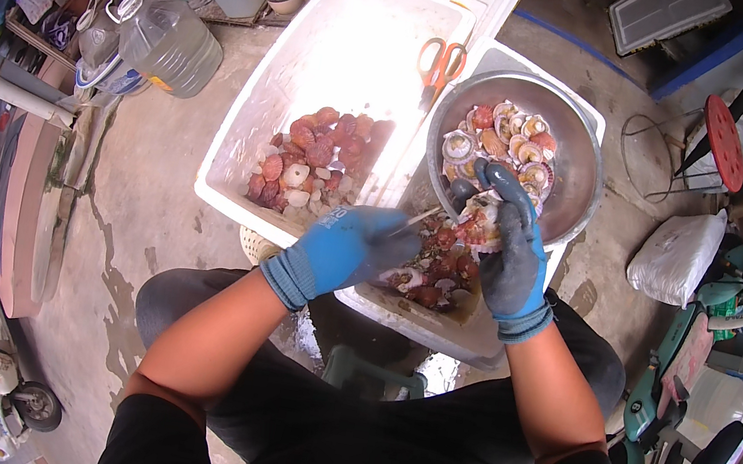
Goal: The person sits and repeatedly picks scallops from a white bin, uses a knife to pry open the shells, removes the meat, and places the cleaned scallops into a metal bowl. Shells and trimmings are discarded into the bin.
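Note:
Both my hands wear blue gloves with dark grey palms. My left hand (345,245), its fingers smeared by motion, is closed around a thin, pale, stick-like tool (424,214). Its tip points at an opened scallop (479,223) held in my right hand (518,252); I cannot make out the tip's shape. My right hand curls around the shell over the near rim of a steel bowl (586,184). Opened scallops (510,137) on their half shells lie in that bowl. Below my hands, reddish shells and scraps (443,288) sit in a wet container (470,345).
A white foam box (235,136) at the left holds reddish whole scallops (323,140) and pale ice-like lumps. Orange-handled scissors (439,68) rest at its right edge. Farther left stands a large water jug (172,46). A white sack (677,254) and red-topped stool (722,143) are at right.

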### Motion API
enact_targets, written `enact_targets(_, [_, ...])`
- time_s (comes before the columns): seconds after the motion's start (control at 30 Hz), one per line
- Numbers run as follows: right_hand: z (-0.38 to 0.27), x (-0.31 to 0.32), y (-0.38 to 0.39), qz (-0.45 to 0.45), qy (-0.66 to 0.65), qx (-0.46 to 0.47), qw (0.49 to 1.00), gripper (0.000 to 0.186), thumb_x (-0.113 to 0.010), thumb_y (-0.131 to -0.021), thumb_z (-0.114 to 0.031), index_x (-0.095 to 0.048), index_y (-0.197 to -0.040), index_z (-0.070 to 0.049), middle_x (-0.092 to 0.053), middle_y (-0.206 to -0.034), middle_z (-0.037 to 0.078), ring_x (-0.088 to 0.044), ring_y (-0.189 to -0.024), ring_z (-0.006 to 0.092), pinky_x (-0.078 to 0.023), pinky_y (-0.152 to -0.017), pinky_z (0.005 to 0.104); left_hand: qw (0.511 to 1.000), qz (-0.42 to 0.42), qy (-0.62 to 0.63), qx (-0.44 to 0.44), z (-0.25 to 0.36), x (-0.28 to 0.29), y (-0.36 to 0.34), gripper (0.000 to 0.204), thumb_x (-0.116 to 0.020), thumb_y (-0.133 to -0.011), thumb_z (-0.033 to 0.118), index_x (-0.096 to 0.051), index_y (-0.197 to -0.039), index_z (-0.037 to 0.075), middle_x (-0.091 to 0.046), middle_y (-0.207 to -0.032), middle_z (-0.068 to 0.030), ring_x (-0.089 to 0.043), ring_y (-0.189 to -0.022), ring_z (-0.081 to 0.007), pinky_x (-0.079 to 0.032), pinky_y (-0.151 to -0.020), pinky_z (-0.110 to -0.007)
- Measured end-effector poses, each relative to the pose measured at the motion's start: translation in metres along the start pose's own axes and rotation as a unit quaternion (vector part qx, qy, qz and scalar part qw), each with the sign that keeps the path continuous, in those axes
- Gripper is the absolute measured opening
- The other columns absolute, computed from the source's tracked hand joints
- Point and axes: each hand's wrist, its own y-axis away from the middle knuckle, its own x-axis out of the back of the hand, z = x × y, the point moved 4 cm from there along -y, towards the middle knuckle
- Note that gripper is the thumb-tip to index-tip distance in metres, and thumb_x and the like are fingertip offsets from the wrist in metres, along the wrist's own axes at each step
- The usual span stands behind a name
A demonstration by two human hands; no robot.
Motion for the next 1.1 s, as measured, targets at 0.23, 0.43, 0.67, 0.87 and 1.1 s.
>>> enact_targets(0.23, [0.017, -0.021, 0.009, -0.125, -0.094, -0.096, 0.983, 0.061, -0.048, -0.114, -0.037, -0.041, -0.161, 0.002, -0.050, -0.160, 0.013, -0.051, -0.144, 0.0243, -0.037, -0.123, 0.0395, 0.991, 0.000, 0.125, 0.040, 0.001, -0.009, -0.009, 0.014, -0.065, -0.107, 0.009, -0.070, -0.116, 0.001, -0.060, -0.085, 0.0033, -0.056, -0.074, -0.0123, -0.051, -0.070, -0.032])
enact_targets(0.43, [0.011, -0.017, 0.013, -0.275, -0.060, -0.207, 0.937, 0.058, -0.057, -0.107, -0.011, -0.044, -0.162, -0.001, -0.048, -0.162, 0.013, -0.044, -0.150, 0.0246, -0.034, -0.125, 0.0386, 0.991, -0.005, -0.064, -0.121, 0.006, 0.004, -0.003, 0.010, -0.065, -0.106, 0.007, -0.070, -0.112, 0.001, -0.062, -0.088, 0.0022, -0.055, -0.080, -0.0090, -0.049, -0.073, -0.029])
enact_targets(0.67, [0.006, -0.024, 0.012, -0.238, -0.096, -0.232, 0.938, 0.061, -0.053, -0.098, 0.000, -0.048, -0.158, 0.000, -0.058, -0.152, 0.012, -0.053, -0.136, 0.0174, -0.041, -0.114, 0.0321, 0.970, 0.065, 0.228, -0.048, -0.010, 0.010, -0.008, 0.014, -0.064, -0.107, 0.008, -0.071, -0.118, 0.004, -0.067, -0.093, 0.0050, -0.054, -0.081, -0.0057, -0.047, -0.071, -0.024])
enact_targets(0.87, [0.007, -0.013, 0.001, -0.188, -0.096, -0.207, 0.955, 0.064, -0.053, -0.096, -0.008, -0.044, -0.159, 0.004, -0.058, -0.151, 0.013, -0.049, -0.143, 0.0200, -0.031, -0.123, 0.0338, 0.998, 0.048, -0.012, -0.044, -0.017, 0.022, -0.007, 0.013, -0.071, -0.103, 0.012, -0.073, -0.110, 0.002, -0.073, -0.092, -0.0035, -0.061, -0.076, -0.0123, -0.051, -0.071, -0.028])
enact_targets(1.1, [0.009, -0.015, 0.008, -0.132, -0.096, -0.233, 0.959, 0.061, -0.053, -0.097, -0.005, -0.047, -0.158, 0.001, -0.055, -0.154, 0.011, -0.048, -0.144, 0.0205, -0.032, -0.123, 0.0336, 0.935, 0.192, -0.138, -0.264, 0.022, -0.005, 0.002, 0.030, -0.085, -0.089, 0.016, -0.073, -0.115, 0.007, -0.067, -0.087, -0.0101, -0.065, -0.071, -0.0286, -0.054, -0.065, -0.039])
